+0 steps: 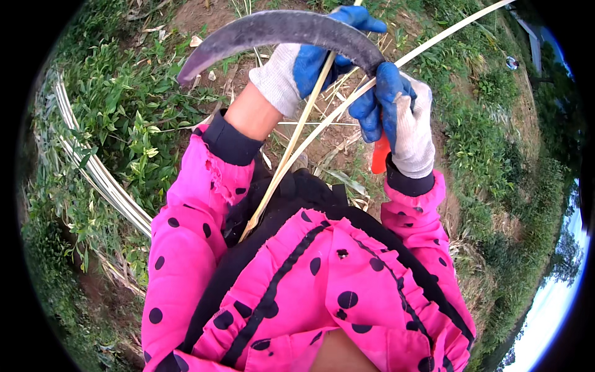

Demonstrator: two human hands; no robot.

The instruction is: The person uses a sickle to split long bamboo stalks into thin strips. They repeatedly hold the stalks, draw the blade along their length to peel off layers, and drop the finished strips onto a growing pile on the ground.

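My right hand (411, 123), in a white knit glove with blue coating, grips the red-orange handle (381, 153) of a sickle. The sickle's dark curved blade (274, 30) arcs leftward, in front of my left hand (302, 69), which wears a matching glove. A pale split stalk runs up from near my waist and forks into two strips. The left strip (304, 116) passes through my left hand, partly hidden by the blade. The right strip (341, 107) crosses at the blade's base, against my right hand's fingers, and extends to the upper right.
A bundle of long pale strips (104, 174) lies on green plants to the left. Dry husks and leaves (344, 181) litter the bare soil ahead. Low green plants (483, 139) grow on the right. A small object (512, 63), too small to identify, sits at the far upper right.
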